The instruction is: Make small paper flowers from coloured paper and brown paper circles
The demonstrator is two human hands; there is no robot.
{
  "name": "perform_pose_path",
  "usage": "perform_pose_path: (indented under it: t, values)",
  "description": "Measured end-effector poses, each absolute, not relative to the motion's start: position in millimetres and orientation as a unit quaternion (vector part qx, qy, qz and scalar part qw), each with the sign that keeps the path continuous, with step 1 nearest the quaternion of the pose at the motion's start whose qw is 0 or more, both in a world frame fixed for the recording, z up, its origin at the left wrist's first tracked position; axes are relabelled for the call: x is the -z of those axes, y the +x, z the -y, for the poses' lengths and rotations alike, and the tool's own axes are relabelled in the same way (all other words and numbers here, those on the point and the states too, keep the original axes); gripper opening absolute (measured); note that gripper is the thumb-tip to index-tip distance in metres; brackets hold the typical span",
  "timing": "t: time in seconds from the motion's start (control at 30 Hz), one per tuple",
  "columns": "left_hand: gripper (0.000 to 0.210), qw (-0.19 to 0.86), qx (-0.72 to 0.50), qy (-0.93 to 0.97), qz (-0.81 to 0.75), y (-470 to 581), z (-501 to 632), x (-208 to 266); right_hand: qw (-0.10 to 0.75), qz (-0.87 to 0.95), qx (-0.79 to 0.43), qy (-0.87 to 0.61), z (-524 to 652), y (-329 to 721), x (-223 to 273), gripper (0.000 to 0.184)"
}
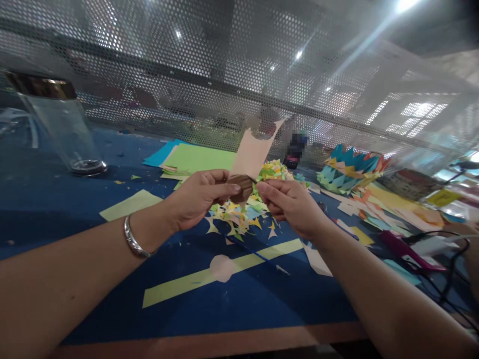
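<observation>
My left hand pinches a pale pink piece of paper between thumb and fingers, above the blue table. The upper end of the paper has a curved cut-out with a pointed corner; its lower part lies in shadow. Close by on the right, my right hand is closed at the paper's edge. A thin dark bit shows at its fingertips, too small to name. Below lies a pale green paper strip with a pink paper circle on it. A thin blue stick crosses the strip.
Behind my hands lie a heap of paper scraps and stacked coloured sheets. A glass bottle stands at left. Right are a zigzag paper crown, a magenta power strip and cables. A perforated metal screen rises behind.
</observation>
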State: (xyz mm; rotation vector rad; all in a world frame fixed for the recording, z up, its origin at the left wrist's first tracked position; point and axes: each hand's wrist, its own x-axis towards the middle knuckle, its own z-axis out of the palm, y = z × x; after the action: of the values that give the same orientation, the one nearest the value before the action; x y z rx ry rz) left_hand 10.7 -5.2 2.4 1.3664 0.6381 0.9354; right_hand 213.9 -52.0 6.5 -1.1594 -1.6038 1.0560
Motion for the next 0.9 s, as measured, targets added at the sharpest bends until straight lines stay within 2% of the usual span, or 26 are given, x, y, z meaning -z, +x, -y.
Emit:
perform_pose_path:
  t: [0.43,0.63,0.9]
  values:
    - [0.019,0.622,-0.405,0.626,-0.238,10.7,4.0,0.1,0.437,0.656,-0.404,-0.463,51.8,215.9,-5.8,0.047]
    - [0.038,0.58,-0.424,0.656,-0.233,9.2,2.5,-1.1,0.429,0.665,-0.39,-0.47,51.6,217.6,-7.2,0.049]
    - [0.036,0.559,-0.423,0.675,-0.232,9.4,2.1,-1.0,0.417,0.675,-0.376,-0.478,48.8,221.4,-4.1,0.048]
